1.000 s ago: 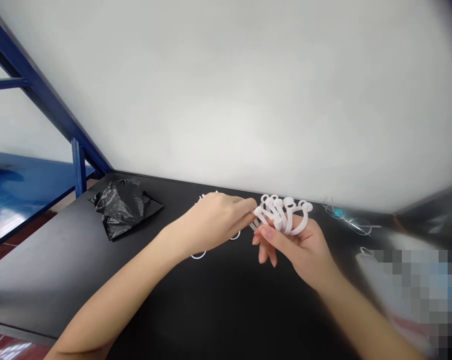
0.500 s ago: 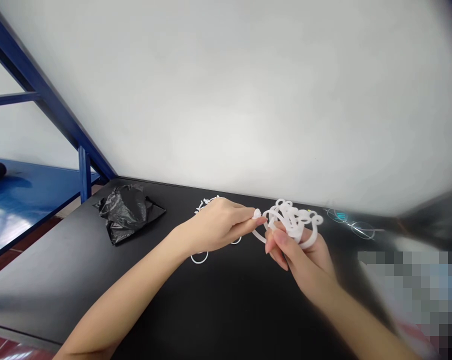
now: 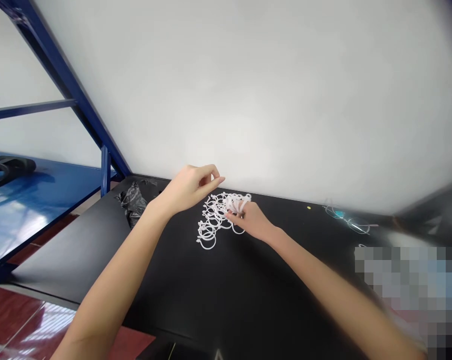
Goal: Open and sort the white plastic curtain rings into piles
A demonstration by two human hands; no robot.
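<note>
My right hand (image 3: 251, 220) has its fingers closed around a bunch of white curtain rings (image 3: 234, 203), low over the back of the black table. Under and beside it spreads a pile of loose white curtain rings (image 3: 207, 231), partly hidden by that bunch and hand. Up and to the left of the pile, my left hand (image 3: 196, 184) hovers with fingers curled and thumb against the index finger. Nothing shows between them.
A crumpled black plastic bag (image 3: 133, 202) lies on the black table (image 3: 211, 295) behind my left forearm. Eyeglasses (image 3: 348, 220) and a small yellow dot (image 3: 309, 207) are at the right, near the white wall (image 3: 248, 100). A blue metal frame (image 3: 106, 170) stands left.
My right hand has moved left and down with its bunch, to the pile. The left hand has parted from the bunch, moved up and left, and no longer shows a ring.
</note>
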